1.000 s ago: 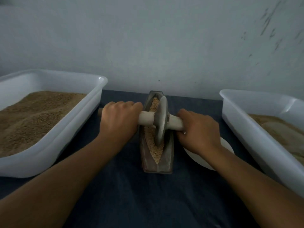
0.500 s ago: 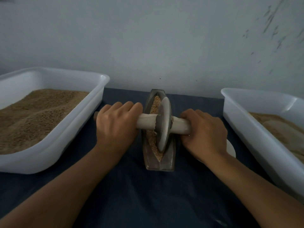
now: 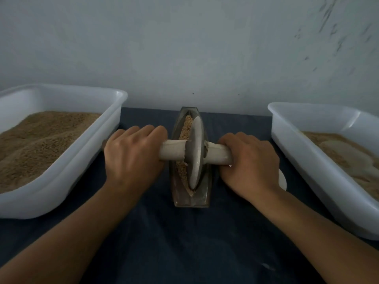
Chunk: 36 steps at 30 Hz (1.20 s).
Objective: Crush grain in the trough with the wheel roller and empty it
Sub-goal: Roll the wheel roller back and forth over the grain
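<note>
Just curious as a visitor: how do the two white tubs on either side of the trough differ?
The left tub holds darker, coarse brown grain heaped high against its near wall; the right tub holds a paler, smoother, lower layer. The left tub reaches nearer the wall behind. Both are white plastic and stand on the dark cloth.

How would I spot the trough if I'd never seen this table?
Look between the two white tubs on the dark cloth. Dead centre lies the trough, narrow, boat-shaped, grey, with a wheel roller standing in it. Unlike the tubs, it is small and pointed.
</note>
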Each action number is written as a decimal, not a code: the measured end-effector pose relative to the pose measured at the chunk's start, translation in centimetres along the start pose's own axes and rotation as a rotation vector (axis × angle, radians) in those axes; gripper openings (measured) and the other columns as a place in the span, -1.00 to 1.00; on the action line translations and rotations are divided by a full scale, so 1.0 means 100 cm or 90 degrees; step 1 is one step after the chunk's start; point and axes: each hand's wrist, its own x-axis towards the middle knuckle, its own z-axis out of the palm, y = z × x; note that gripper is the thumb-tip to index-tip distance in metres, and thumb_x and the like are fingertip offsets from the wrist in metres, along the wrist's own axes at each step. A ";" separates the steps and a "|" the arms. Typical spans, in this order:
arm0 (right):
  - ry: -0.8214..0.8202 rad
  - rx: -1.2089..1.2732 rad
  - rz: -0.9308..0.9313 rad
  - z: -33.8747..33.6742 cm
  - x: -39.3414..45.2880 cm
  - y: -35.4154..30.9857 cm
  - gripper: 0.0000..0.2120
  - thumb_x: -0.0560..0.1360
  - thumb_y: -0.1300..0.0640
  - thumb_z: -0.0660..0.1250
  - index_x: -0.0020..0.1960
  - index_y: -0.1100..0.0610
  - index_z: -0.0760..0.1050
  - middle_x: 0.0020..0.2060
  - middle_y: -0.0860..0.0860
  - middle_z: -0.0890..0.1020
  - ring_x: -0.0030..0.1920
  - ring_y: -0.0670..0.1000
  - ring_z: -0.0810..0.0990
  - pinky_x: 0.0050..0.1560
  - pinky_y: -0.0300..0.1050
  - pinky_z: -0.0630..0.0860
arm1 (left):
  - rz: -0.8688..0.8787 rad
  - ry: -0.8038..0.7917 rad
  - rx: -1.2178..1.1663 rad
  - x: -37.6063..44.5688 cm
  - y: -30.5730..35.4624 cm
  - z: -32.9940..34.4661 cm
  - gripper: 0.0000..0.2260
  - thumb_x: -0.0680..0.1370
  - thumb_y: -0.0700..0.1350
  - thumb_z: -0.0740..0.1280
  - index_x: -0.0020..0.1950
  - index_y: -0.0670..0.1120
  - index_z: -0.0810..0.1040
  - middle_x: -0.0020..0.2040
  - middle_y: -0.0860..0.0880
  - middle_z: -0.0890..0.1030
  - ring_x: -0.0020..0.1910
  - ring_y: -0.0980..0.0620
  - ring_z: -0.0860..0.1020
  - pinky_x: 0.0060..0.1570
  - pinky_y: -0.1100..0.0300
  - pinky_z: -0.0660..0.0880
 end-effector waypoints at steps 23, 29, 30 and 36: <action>-0.044 -0.036 -0.061 0.054 0.058 0.032 -0.71 0.38 -0.14 0.43 0.03 -0.13 0.44 -0.17 -0.15 0.61 -0.26 0.05 0.60 -0.38 -0.15 0.21 | -0.062 -0.306 0.100 0.050 -0.022 0.058 -0.83 0.48 0.12 0.38 -0.11 0.13 0.42 -0.21 0.07 0.51 -0.28 0.02 0.43 -0.30 0.12 0.35; -0.035 0.002 -0.088 0.067 0.068 0.044 -0.67 0.39 -0.18 0.48 0.03 -0.11 0.44 -0.21 -0.12 0.63 -0.31 0.06 0.61 -0.40 -0.15 0.28 | -0.048 -0.481 0.095 0.083 -0.027 0.064 -0.76 0.43 0.14 0.38 0.06 0.13 0.56 -0.20 0.07 0.52 -0.25 0.00 0.48 -0.22 0.06 0.41; -0.056 -0.014 -0.074 0.070 0.070 0.045 -0.67 0.39 -0.21 0.47 0.01 -0.11 0.43 -0.25 -0.11 0.61 -0.32 0.06 0.59 -0.39 -0.15 0.24 | -0.044 -0.495 0.099 0.088 -0.027 0.066 -0.75 0.41 0.14 0.38 0.05 0.11 0.56 -0.23 0.07 0.50 -0.27 0.00 0.48 -0.23 0.06 0.41; -0.213 -0.076 -0.047 0.077 0.097 0.050 -0.78 0.41 -0.22 0.32 -0.04 -0.13 0.44 -0.36 -0.14 0.40 -0.33 0.03 0.47 -0.42 -0.15 0.13 | -0.062 -0.611 0.086 0.111 -0.034 0.079 -0.71 0.35 0.09 0.40 0.02 0.04 0.60 -0.20 0.03 0.60 -0.25 0.00 0.57 -0.23 0.07 0.48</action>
